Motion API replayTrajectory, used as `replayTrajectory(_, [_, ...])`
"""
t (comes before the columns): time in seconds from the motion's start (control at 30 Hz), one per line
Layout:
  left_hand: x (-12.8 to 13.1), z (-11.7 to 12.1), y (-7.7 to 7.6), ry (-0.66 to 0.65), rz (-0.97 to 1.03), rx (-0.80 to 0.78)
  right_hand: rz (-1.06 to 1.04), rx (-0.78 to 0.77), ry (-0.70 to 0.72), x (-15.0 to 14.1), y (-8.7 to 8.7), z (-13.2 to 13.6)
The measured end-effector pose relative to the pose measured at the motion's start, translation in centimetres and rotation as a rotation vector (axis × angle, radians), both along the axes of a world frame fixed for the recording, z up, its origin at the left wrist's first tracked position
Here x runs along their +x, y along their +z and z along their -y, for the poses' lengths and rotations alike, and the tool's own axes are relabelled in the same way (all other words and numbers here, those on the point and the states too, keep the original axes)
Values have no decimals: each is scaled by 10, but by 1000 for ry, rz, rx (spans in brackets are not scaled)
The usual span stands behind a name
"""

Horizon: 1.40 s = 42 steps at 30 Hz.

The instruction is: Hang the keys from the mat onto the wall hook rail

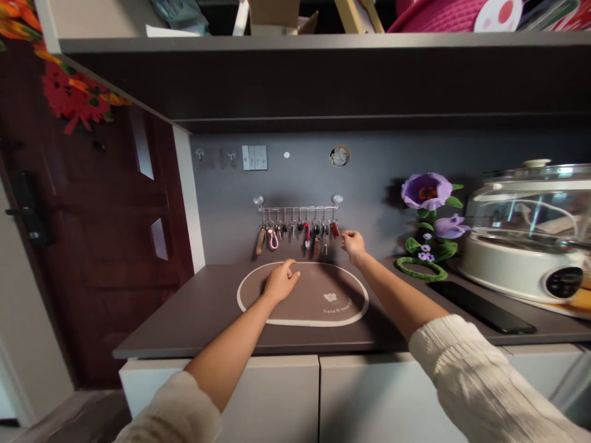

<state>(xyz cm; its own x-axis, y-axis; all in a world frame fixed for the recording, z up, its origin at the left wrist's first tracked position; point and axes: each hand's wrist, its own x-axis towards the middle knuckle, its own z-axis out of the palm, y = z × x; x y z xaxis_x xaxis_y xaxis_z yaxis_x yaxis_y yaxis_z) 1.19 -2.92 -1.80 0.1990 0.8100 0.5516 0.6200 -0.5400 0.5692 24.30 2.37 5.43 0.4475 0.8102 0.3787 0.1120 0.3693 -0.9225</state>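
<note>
On the wall a clear hook rail [298, 209] carries several hanging keys. Among them are a brown fob [260, 241], a pink loop strap [273, 239], a red-and-white fob [307, 235] and, at the right end, a red fob [335, 230]. Just right of that red fob is my right hand [353, 245], its fingers curled in a pinch; whatever they may hold is hidden. My left hand [281, 280] hovers over or rests on the brown oval mat [318, 283], thumb and forefinger apart, holding nothing.
Right of my arm stand a purple flower ornament [425, 192], a black phone [482, 306] and a white appliance with a clear cover [512, 258]. A shelf [323, 42] overhangs the counter [194, 311]. A dark red door [101, 246] is at left.
</note>
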Motion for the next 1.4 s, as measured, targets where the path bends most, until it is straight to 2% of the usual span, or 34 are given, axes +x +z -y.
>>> replayTrajectory(0.07, [0,2,3,-28,104,-10,-71,-29,27,-11,-3,20])
replayTrajectory(0.17, [-3,11,11,-102,313,-23,-111,16,167,-30,-7,52])
replayTrajectory(0.27, [-10,27,22,-252,422,-56,-55,117,326,-47,-11,80])
replayTrajectory(0.37, [-22,46,31,-343,402,-25,44,240,435,-59,-16,101])
replayTrajectory(0.47, [-36,64,32,-348,333,28,197,292,493,-65,-26,118])
replayTrajectory(0.67, [-55,84,16,-294,267,27,491,262,504,-63,-55,138])
replayTrajectory(0.8, [-59,88,8,-294,297,-7,527,280,463,-61,-63,142])
replayTrajectory(0.93, [-60,92,8,-303,349,-39,475,234,450,-64,-61,146])
replayTrajectory(1.1, [-59,86,8,-280,502,-163,430,158,442,-64,-56,148])
replayTrajectory(1.23, [-66,61,19,-144,555,-173,491,131,441,-52,-42,131])
replayTrajectory(1.33, [-76,29,34,55,537,-123,509,134,294,-33,-26,99])
replayTrajectory(1.4, [-81,5,44,137,521,-92,502,125,171,-17,-16,70])
